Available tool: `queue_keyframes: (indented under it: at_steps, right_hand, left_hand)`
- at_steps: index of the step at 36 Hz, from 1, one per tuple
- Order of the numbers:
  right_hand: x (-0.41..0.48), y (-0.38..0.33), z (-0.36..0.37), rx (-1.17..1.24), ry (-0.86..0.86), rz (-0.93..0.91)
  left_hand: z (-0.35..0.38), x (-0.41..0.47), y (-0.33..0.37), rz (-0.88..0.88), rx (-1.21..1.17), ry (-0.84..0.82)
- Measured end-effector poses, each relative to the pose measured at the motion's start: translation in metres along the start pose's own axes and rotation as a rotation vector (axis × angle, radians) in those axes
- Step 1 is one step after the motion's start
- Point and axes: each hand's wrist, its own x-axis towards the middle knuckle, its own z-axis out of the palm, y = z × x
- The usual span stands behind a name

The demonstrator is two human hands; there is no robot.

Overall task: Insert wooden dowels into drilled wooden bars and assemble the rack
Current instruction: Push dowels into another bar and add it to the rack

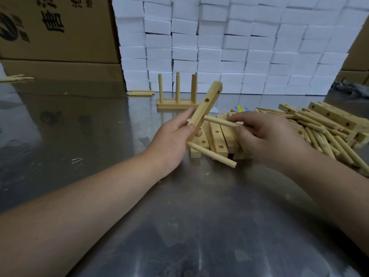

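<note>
Head view is showing the left hand [175,134] gripping a drilled bar [205,108] near its lower end, thumb on the near face and fingers curled behind, holding it tilted above the steel table [199,216]. A seated dowel [211,154] is sticking out of the bar's lowest hole, slanting down to the right. The right hand [265,136] is pinching a second dowel [219,121] between thumb and fingertips, its far tip meeting the bar at the next hole up; how deep it is sitting I cannot tell. More drilled bars [217,136] are lying flat just beneath both hands, and a pile of loose dowels [327,140] and bars is spreading out to the right. A finished rack [176,96] is standing upright behind, in front of stacked white foam blocks [239,47] and cardboard boxes [56,31].
</note>
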Motion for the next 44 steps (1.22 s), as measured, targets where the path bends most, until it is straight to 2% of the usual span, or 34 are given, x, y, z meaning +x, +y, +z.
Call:
queue_keyframes:
  at_steps: [14,35,44]
  right_hand:
    - [-0.003,-0.004,0.001,-0.031,0.035,-0.048]
    - [-0.005,-0.012,0.003,-0.017,0.033,-0.08]
    - [-0.005,-0.013,0.005,-0.099,0.034,-0.134]
  left_hand:
    - [-0.001,-0.001,0.002,0.012,-0.087,-0.046]
    - [-0.001,-0.001,-0.004,0.064,-0.015,-0.057]
    - [0.002,-0.006,0.003,0.073,0.004,-0.079]
